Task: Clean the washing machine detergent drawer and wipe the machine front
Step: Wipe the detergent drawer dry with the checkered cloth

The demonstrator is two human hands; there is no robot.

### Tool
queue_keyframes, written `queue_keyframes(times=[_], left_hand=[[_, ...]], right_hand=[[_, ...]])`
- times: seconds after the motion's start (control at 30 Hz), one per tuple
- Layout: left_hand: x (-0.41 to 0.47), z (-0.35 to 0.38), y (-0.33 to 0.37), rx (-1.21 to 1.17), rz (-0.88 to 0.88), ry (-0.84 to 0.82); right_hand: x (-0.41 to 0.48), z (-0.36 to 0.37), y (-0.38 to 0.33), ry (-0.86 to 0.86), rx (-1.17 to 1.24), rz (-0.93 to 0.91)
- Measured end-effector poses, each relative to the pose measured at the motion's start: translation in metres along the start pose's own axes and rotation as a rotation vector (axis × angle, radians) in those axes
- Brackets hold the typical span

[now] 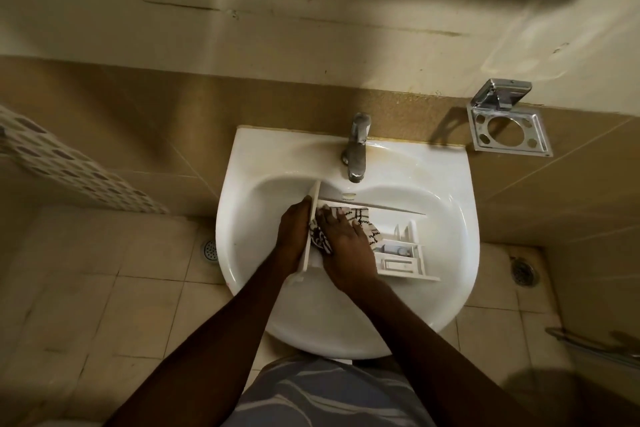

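The white detergent drawer point(401, 258) lies in the white sink point(450, 218), its front panel pointing left and its compartments facing up. My left hand point(294, 232) grips the front panel from the left side. My right hand point(346, 246) presses a white cloth with black pattern point(363, 218) into the drawer's left compartment. The small compartments at the right end are uncovered. The washing machine is not in view.
A chrome tap point(356, 149) stands at the back of the sink, with no water visibly running. A metal holder point(507, 128) is fixed to the wall on the right. Floor drains sit at left point(209, 250) and right point(524, 270). A spotted cloth point(69, 166) hangs at left.
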State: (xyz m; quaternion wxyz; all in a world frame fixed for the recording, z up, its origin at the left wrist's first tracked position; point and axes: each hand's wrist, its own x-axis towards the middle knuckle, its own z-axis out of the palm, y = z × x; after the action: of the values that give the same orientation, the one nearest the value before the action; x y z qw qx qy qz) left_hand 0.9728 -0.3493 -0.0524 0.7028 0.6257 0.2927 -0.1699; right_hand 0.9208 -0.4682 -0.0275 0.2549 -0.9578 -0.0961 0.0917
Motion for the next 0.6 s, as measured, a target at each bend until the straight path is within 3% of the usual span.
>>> queue_keyframes(times=[0.1,0.23,0.3,0.37,0.47,0.53,0.6], left_hand=[[-0.002,0.002,0.003,0.04,-0.01,0.053],[0.0,0.004,-0.002,0.086,0.005,0.057],[0.002,0.002,-0.005,0.097,0.017,0.046],[0.004,0.001,-0.008,0.107,0.026,0.047],[0.004,0.001,-0.009,0.116,0.065,0.048],[0.003,0.001,-0.009,0.124,0.075,0.039],[0.002,0.0,-0.008,0.126,0.077,0.052]], right_hand=[[-0.026,-0.005,0.023,-0.002,0.08,-0.18],[-0.044,-0.028,0.048,-0.077,0.17,-0.248],[-0.041,-0.039,0.059,-0.087,0.275,-0.11],[-0.032,-0.046,0.059,0.02,0.342,0.156],[-0.008,-0.047,0.039,0.181,0.244,0.432],[0.01,-0.041,0.023,0.077,0.12,0.471],[0.019,-0.034,0.011,-0.061,0.04,0.367]])
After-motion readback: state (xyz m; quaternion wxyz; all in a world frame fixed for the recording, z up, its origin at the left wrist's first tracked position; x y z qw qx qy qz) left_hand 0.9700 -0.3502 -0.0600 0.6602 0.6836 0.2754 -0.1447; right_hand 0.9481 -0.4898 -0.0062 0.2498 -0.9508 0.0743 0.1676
